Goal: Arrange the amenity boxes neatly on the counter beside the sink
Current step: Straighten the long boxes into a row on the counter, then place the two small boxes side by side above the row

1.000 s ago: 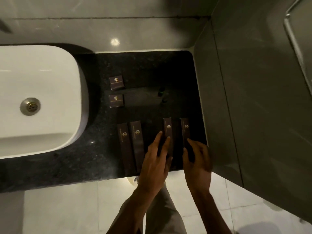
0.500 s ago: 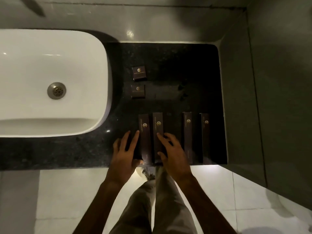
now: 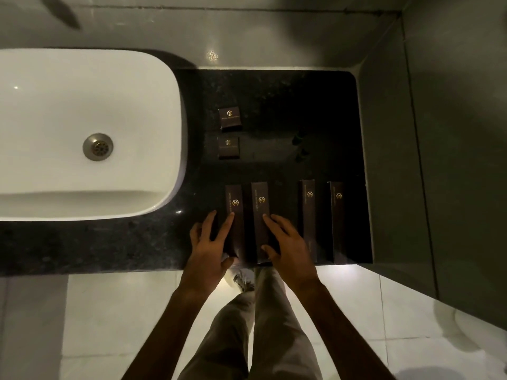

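Six dark brown amenity boxes with gold logos lie on the black granite counter (image 3: 274,91), right of the sink. Two small square boxes (image 3: 230,118) (image 3: 228,147) sit one behind the other. Closer to the front edge, four long boxes lie side by side, pointing away from me. My left hand (image 3: 208,250) grips the near end of the leftmost long box (image 3: 234,198), fingers over its left side. My right hand (image 3: 288,248) rests on the second long box (image 3: 260,198), thumb on its left edge. The third long box (image 3: 307,209) and fourth long box (image 3: 337,215) lie untouched.
A white rectangular sink (image 3: 55,105) with a metal drain (image 3: 98,147) fills the left. A grey wall (image 3: 397,160) bounds the counter on the right and another runs behind it. Below the counter's front edge are my legs and a pale tiled floor (image 3: 109,325).
A second ago my hands were on the two right-hand long boxes; they have moved left onto the two left-hand ones. My view has shifted left, showing more of the sink.
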Motion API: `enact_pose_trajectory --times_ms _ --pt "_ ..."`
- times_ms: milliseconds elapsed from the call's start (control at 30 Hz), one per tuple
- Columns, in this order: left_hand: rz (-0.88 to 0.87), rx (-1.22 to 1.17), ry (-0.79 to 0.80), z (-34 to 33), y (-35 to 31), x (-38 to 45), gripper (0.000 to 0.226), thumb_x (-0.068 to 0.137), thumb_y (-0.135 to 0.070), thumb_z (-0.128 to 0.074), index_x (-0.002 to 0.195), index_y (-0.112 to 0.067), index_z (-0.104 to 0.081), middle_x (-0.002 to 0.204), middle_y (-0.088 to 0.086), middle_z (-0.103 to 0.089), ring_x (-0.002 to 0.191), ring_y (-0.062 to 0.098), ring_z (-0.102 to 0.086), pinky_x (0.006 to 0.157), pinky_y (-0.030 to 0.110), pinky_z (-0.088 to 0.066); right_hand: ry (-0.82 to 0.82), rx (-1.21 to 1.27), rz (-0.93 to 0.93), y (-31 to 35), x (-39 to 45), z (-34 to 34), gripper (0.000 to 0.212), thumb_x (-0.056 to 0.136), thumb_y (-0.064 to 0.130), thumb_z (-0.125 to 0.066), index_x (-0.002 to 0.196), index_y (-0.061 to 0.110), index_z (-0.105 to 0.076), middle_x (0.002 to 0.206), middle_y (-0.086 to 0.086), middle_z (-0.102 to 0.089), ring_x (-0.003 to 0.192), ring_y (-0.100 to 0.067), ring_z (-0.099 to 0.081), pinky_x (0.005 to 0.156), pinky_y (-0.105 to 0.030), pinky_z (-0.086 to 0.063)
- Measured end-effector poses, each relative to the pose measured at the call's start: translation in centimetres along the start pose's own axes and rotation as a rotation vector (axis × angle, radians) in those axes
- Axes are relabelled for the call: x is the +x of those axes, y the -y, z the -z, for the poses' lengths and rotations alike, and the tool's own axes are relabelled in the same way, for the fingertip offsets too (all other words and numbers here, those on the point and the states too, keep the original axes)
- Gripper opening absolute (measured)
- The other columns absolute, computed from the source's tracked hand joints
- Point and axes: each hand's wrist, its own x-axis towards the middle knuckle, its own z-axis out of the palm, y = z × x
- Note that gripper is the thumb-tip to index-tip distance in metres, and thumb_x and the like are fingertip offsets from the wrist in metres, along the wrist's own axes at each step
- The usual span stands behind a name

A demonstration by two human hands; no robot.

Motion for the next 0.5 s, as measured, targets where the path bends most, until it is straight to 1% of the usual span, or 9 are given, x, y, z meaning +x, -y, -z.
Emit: enact_pose_trajectory --times_ms 100,200,267,300,367,400,467,500 --pt "0.012 -0.018 -0.005 0.1 -0.2 0.0 0.102 0.066 -0.025 -0.089 0.153 -0.026 -0.036 0.156 0.015 -0.029 0.136 0.048 -0.030 0.101 0.060 -0.047 -0.010 -0.002 0.008 0.0 0.0 -0.1 0.074 0.092 0.021 -0.069 0.154 0.032 -0.031 0.161 0.002 -0.028 0.146 -0.023 -0.035 0.115 -0.045 -0.040" --pt "0.008 -0.019 -0.012 0.0 -0.1 0.0 0.103 0.065 -0.024 -0.090 0.153 -0.026 -0.036 0.156 0.014 -0.028 0.137 0.048 -0.030 0.102 0.061 -0.046 0.000 -0.015 0.007 0.1 0.0 -0.1 0.074 0.093 0.024 -0.068 0.155 0.032 -0.029 0.162 0.002 -0.025 0.147 -0.024 -0.033 0.117 -0.043 -0.038" --pt "0.021 -0.047 -0.001 0.0 -0.1 0.0 0.101 0.069 -0.026 -0.087 0.154 -0.028 -0.032 0.157 0.013 -0.026 0.139 0.047 -0.027 0.104 0.061 -0.044 -0.003 0.011 0.017 0.5 -0.3 0.3 0.073 0.094 0.029 -0.067 0.155 0.034 -0.028 0.162 0.003 -0.022 0.147 -0.023 -0.032 0.116 -0.044 -0.040" --pt "0.049 -0.085 0.001 0.2 -0.3 0.1 0.099 0.073 -0.028 -0.084 0.155 -0.030 -0.029 0.159 0.012 -0.024 0.140 0.045 -0.024 0.106 0.060 -0.043 -0.024 0.032 0.030 0.8 -0.4 0.6 0.070 0.094 0.033 -0.065 0.154 0.034 -0.029 0.161 0.004 -0.022 0.145 -0.021 -0.034 0.114 -0.042 -0.043" --pt "0.119 -0.190 -0.041 0.9 -0.9 0.9 0.089 0.081 -0.031 -0.077 0.155 -0.030 -0.028 0.159 0.010 -0.023 0.142 0.038 -0.023 0.110 0.054 -0.039 -0.089 0.066 0.060 1.8 0.2 1.8 0.063 0.096 0.039 -0.061 0.152 0.035 -0.033 0.155 0.007 -0.028 0.135 -0.012 -0.041 0.105 -0.034 -0.050" --pt "0.122 -0.227 -0.093 1.4 -1.4 1.4 0.084 0.084 -0.032 -0.075 0.154 -0.027 -0.030 0.158 0.010 -0.026 0.142 0.035 -0.027 0.110 0.050 -0.039 -0.124 0.069 0.073 2.4 0.9 2.6 0.058 0.096 0.040 -0.059 0.150 0.036 -0.036 0.152 0.008 -0.031 0.128 -0.006 -0.042 0.099 -0.028 -0.052" --pt "0.066 -0.262 -0.219 2.9 -2.5 3.8 0.071 0.089 -0.031 -0.069 0.151 -0.023 -0.036 0.154 0.008 -0.031 0.139 0.030 -0.035 0.111 0.043 -0.039 -0.197 0.050 0.125 4.4 4.3 4.4 0.051 0.098 0.037 -0.057 0.146 0.032 -0.042 0.147 0.007 -0.037 0.121 -0.001 -0.041 0.089 -0.016 -0.047" --pt "0.033 -0.272 -0.262 3.7 -3.1 5.4 0.065 0.091 -0.029 -0.066 0.150 -0.022 -0.038 0.152 0.007 -0.033 0.139 0.027 -0.036 0.112 0.040 -0.038 -0.240 0.028 0.170 5.7 6.6 5.3 0.048 0.098 0.033 -0.057 0.144 0.029 -0.045 0.146 0.004 -0.040 0.121 -0.003 -0.044 0.090 -0.015 -0.045"
